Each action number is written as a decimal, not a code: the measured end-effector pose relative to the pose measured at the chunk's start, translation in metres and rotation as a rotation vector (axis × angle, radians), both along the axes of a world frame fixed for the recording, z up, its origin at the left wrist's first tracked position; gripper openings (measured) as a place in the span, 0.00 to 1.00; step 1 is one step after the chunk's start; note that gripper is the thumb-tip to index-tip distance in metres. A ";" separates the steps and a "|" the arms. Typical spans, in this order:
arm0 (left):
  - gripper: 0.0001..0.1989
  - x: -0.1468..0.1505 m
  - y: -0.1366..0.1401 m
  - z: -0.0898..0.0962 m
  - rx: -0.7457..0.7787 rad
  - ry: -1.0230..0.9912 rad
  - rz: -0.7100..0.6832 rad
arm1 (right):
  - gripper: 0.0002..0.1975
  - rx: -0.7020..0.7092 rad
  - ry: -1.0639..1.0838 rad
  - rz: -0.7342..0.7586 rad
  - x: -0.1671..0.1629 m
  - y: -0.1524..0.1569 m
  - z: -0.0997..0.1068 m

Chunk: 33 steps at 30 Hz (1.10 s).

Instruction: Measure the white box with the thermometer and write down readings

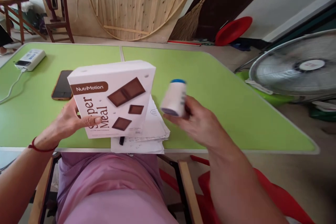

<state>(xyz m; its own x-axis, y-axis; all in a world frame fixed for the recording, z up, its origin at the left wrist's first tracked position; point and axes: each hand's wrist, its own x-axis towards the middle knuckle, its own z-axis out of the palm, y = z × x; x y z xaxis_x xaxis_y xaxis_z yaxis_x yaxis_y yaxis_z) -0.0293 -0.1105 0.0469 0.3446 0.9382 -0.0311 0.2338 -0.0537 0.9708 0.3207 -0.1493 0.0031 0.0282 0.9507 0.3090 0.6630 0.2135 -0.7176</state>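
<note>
Bench (252,122), green top, under and around NutriMotion Super Meal box (122,103), held up and tilted. Paper stack (157,127) underneath box, sticking out at its right and near edges. Left hand (65,122) on box's left edge: fingers opened to box thickness, thumb across front, others hidden behind, gripping it. Right hand (201,122) right of box: fingers partly closed around blurred white cylindrical container (173,98), blue end up, apart from box. Smartphone (62,85) just left of box; power bank (30,59) farther left.
</note>
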 end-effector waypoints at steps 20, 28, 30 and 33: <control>0.37 0.030 0.087 -0.025 0.209 -0.081 0.019 | 0.08 0.430 -0.577 0.268 -0.015 0.018 -0.007; 0.43 0.021 0.090 -0.027 0.387 0.192 -0.066 | 0.18 0.292 -0.818 0.506 -0.065 0.038 -0.011; 0.50 0.022 0.089 -0.030 0.411 0.270 -0.062 | 0.15 0.292 -0.792 0.519 -0.061 0.037 -0.014; 0.57 0.027 0.090 -0.037 0.326 0.299 -0.038 | 0.08 0.290 -0.485 0.436 -0.057 0.024 -0.016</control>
